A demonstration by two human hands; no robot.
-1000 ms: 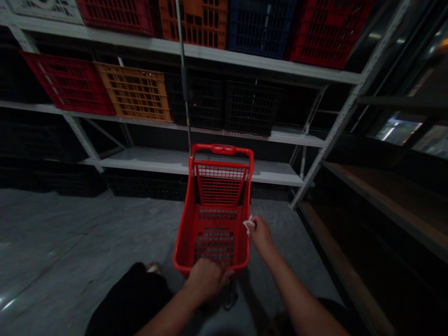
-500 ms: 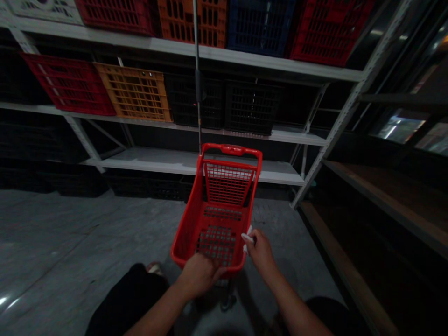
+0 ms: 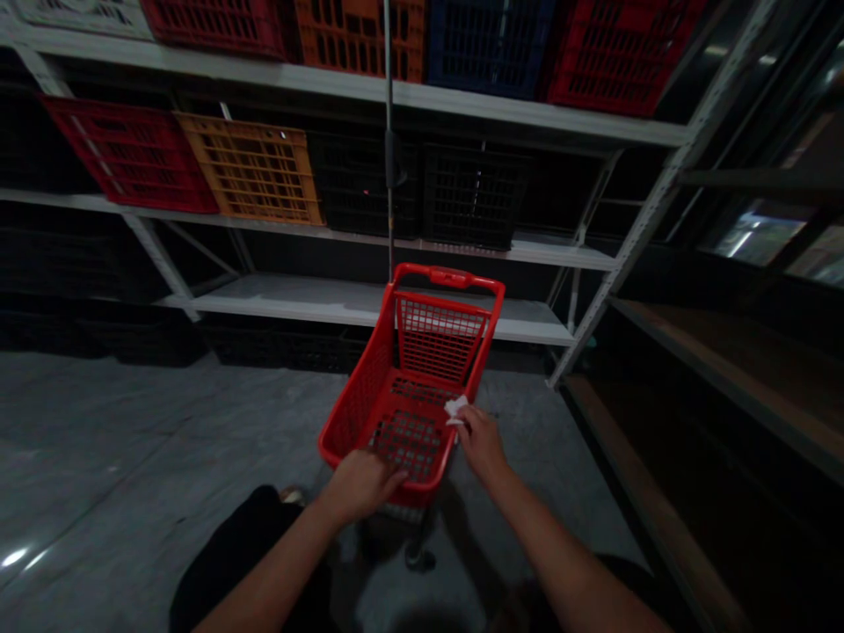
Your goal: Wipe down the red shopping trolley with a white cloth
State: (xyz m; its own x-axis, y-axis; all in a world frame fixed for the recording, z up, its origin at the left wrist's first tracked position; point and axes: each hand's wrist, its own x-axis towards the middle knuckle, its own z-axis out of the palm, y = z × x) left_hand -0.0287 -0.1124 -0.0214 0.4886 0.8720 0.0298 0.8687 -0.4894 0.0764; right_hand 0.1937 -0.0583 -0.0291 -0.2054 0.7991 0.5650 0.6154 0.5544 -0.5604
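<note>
A small red plastic shopping cart (image 3: 361,387) stands before my knees, its handle bar at the far side and its near end towards me. My left hand (image 3: 367,483) is closed over the near rim of the basket. In my right hand (image 3: 483,441) is a crumpled white cloth (image 3: 454,407), perhaps a tissue, pinched between the fingers against the basket's right rim. A thin grey pole (image 3: 389,105) rises from the far left corner of the cart, by the handle. One caster wheel (image 3: 419,556) shows under the near end.
Behind the cart runs a white metal rack (image 3: 290,299) with a red crate (image 3: 135,158), a yellow crate (image 3: 254,171), a blue crate (image 3: 491,44) and black crates (image 3: 475,195). Brown shelving (image 3: 731,369) stands close on the right. Grey concrete floor (image 3: 119,440) lies left.
My right hand has moved the white cloth forward along the right rim. The cart has swung slightly, its handle and pole shifting right. My left hand stays on the near rim.
</note>
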